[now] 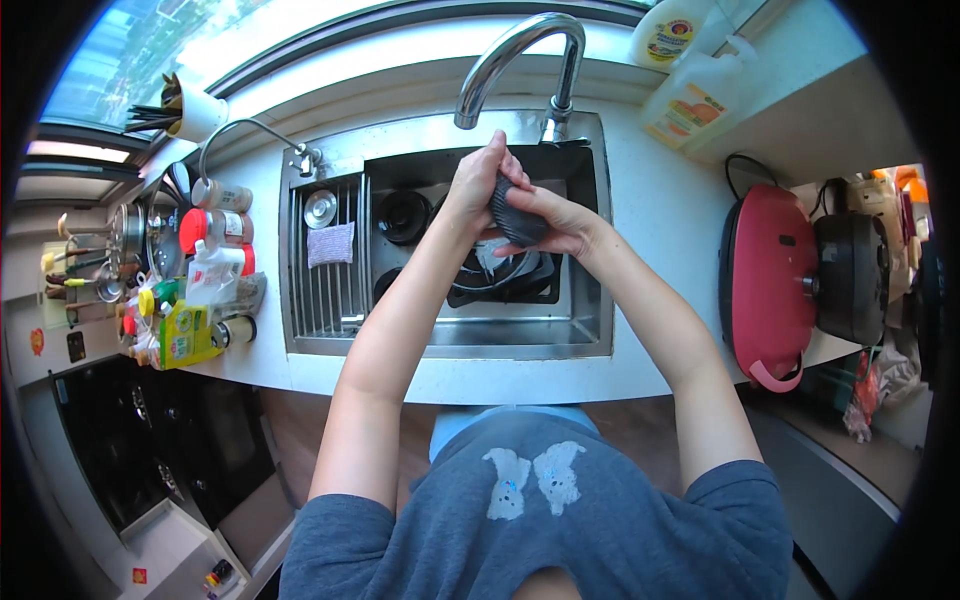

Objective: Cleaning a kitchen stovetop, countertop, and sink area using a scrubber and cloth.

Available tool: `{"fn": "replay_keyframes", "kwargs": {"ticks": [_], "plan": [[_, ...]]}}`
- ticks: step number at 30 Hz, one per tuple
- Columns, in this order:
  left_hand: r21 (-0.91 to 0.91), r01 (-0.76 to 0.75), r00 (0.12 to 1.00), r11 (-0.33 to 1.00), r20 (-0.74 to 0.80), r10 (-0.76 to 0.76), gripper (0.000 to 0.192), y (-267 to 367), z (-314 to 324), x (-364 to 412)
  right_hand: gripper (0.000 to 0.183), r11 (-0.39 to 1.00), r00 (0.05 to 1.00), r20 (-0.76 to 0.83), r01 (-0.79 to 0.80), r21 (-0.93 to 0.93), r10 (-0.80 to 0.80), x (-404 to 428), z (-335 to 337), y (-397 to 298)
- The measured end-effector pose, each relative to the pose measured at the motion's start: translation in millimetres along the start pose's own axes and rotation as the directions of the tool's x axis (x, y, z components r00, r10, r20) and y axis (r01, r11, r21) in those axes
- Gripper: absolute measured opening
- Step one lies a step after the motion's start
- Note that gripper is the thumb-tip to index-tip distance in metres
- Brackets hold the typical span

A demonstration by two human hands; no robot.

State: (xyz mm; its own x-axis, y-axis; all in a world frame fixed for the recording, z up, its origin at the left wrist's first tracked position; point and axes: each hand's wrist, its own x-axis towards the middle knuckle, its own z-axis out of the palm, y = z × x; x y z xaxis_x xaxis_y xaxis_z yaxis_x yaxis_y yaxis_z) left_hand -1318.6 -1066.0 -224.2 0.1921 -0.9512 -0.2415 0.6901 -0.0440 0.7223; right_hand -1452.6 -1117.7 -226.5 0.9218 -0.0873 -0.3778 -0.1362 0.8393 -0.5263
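Observation:
A dark grey ribbed cloth or scrubbing pad [516, 217] is squeezed between my two hands, above the stainless steel sink [517, 331]. My left hand [480, 180] grips its upper end from the left, just below the chrome faucet [517, 52]'s spout. From the right, my right hand [559, 221] is wrapped around its lower part, fingers beneath it. Under the hands, dark cookware [495, 289] lies in the basin, partly hidden by them; what exactly it is I cannot tell. A round black item [403, 217] sits at the basin's left.
A metal drain rack [330, 296] at the sink's left holds a lilac sponge [331, 244] and a metal strainer [320, 208]. Jars and bottles crowd the left counter. A red appliance [776, 277] stands right; two plastic detergent bottles [686, 105] stand behind.

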Motion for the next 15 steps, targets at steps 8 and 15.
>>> {"fn": "replay_keyframes", "kwargs": {"ticks": [8,15], "plan": [[0.365,0.089,0.988,0.927,-0.150,-0.035,0.040,7.3,-9.9,-11.6,0.018,0.826,0.981,-0.169,-0.176,-0.535,0.099,19.4,27.0,4.0],[0.539,0.079,0.919,0.838,-0.365,0.148,0.039,-21.9,-44.3,-2.5,0.018,0.506,0.903,-0.373,-0.223,-0.833,-0.215,50.6,32.8,43.7]]}}
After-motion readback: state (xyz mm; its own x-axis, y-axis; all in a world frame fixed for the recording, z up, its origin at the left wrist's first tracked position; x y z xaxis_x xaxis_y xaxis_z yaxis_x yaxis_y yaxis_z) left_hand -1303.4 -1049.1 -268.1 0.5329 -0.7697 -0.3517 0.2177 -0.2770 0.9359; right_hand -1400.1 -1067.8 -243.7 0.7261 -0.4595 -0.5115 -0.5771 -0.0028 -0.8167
